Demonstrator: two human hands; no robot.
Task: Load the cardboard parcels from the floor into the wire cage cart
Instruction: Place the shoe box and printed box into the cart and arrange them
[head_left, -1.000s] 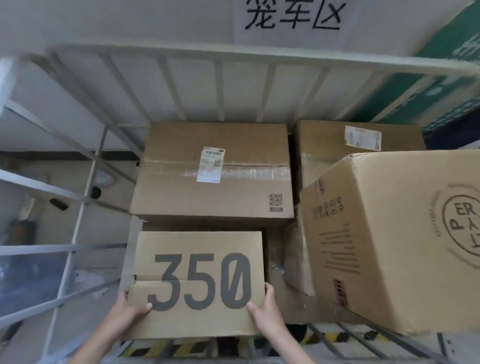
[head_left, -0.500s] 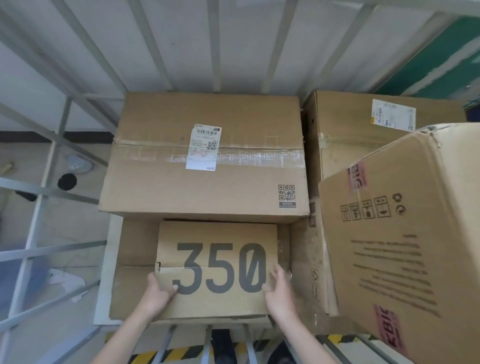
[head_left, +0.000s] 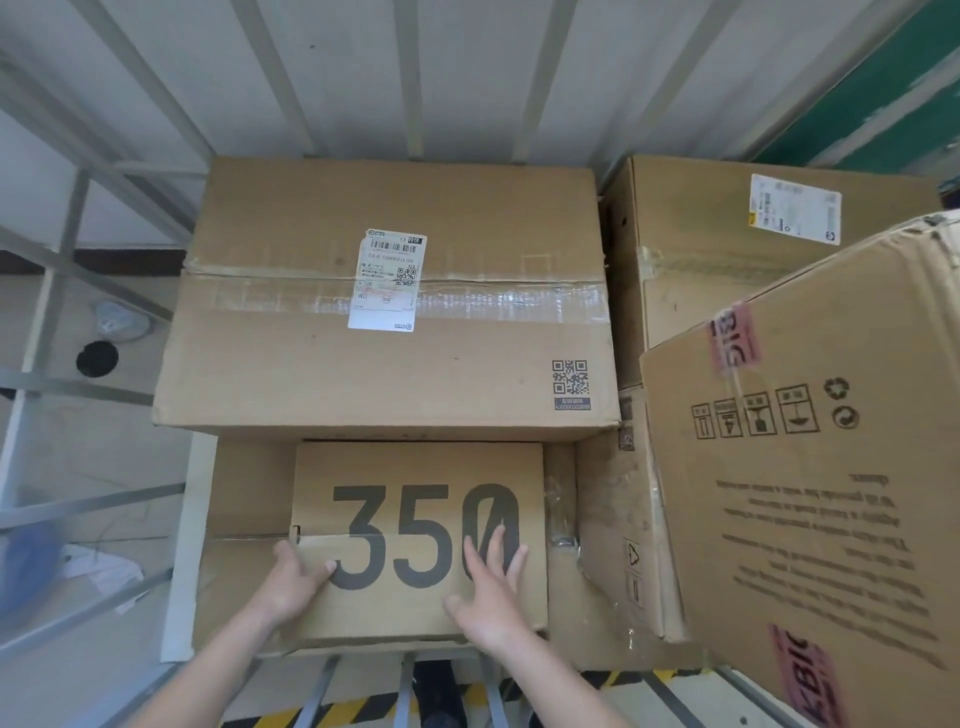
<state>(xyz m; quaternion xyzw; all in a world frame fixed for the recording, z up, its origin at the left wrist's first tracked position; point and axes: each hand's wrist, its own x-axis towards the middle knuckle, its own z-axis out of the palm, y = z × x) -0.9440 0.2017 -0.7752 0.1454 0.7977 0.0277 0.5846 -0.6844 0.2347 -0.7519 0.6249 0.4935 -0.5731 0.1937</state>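
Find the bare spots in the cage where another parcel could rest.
Free: the taped box top, and the strip left of the 350 box on the lower box. Crowded: right side, where the tilted box leans.

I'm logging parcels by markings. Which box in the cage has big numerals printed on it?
The small box marked 350 at the front, under both hands; the others show only labels, codes or handling symbols.

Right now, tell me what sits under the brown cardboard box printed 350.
The brown cardboard box printed 350 lies on a wider flat brown cardboard parcel, whose margins show left and right. The middle of that parcel is covered, and anything beneath it is hidden.
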